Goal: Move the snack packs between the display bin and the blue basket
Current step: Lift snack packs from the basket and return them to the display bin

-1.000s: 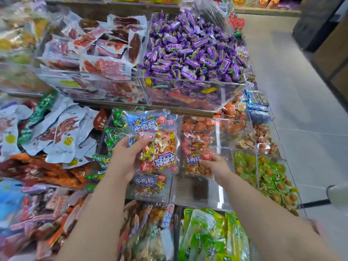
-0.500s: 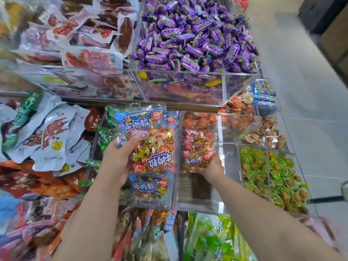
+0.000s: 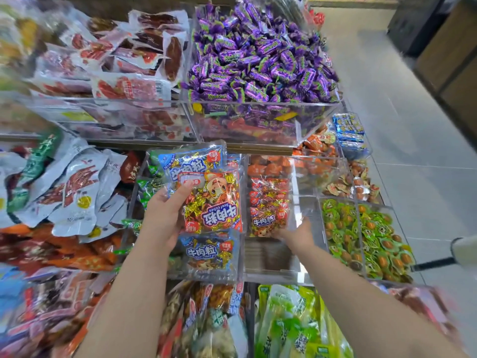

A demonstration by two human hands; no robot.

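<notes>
At a shop's snack display, a person reaches with both hands into a clear display bin (image 3: 268, 257) split into compartments. The left hand (image 3: 161, 218) holds a red beef-cube pack (image 3: 214, 202) upside down, thumb across its front and fingers clamped behind it, above blue packs (image 3: 206, 254) lying in that compartment. The right hand (image 3: 296, 235) grips the lower edge of a second red pack (image 3: 268, 208) in the next compartment. That hand's fingers are mostly hidden beneath the pack. The blue basket is out of view, so the transfer appears partway through, with its direction and count unclear.
</notes>
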